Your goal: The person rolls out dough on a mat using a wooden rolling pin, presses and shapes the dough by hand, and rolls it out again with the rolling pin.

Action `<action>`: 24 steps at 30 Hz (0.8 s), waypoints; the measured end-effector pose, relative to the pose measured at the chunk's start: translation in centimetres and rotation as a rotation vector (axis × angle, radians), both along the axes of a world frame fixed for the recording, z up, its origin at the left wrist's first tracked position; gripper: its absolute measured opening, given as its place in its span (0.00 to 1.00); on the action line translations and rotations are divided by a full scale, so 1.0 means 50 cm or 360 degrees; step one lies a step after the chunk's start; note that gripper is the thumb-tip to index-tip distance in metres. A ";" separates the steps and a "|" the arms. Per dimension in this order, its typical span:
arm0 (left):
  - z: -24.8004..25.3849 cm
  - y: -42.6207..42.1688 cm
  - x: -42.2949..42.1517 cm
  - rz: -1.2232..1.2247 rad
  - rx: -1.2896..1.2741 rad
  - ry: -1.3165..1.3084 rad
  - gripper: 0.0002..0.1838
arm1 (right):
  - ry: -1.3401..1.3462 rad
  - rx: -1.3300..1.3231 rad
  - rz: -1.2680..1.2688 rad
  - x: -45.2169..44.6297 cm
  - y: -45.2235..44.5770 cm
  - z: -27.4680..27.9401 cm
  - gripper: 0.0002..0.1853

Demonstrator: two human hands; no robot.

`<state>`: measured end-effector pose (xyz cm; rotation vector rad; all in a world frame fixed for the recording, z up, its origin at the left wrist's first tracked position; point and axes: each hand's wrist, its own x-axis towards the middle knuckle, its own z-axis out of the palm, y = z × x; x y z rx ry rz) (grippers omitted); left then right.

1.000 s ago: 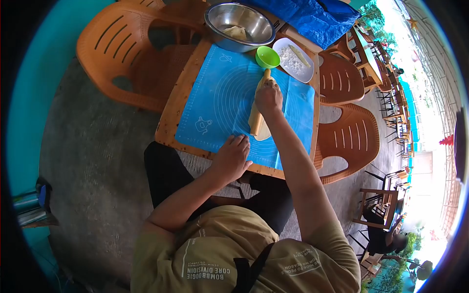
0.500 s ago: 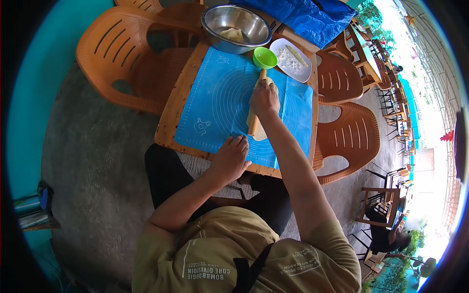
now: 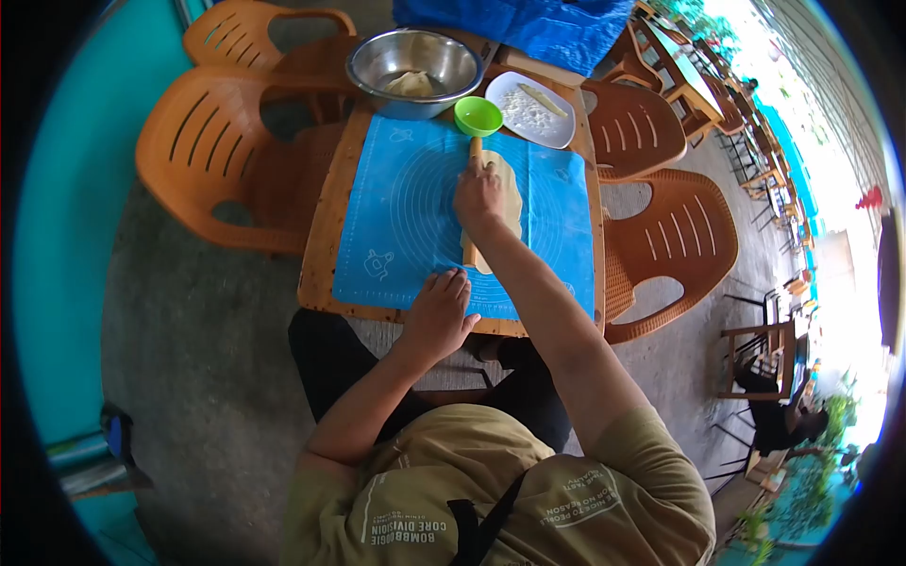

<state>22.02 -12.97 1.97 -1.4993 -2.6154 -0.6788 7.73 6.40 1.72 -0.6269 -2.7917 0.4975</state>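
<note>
Your right hand [image 3: 480, 195] covers the middle of the rolling pin [image 3: 470, 253], finger closure indiscernible; your left hand [image 3: 439, 309] rests empty at the near edge of the blue mat [image 3: 396, 212]. The pin lies along the left side of the dough [image 3: 511, 196]. Expect a rigid pin, soft tearable dough; hold the pin centrally.
</note>
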 end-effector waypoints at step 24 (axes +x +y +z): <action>0.026 0.007 0.003 -0.0046 -0.0017 -0.0033 0.34 | 0.0324 0.0438 0.0054 0.016 -0.059 -0.073 0.19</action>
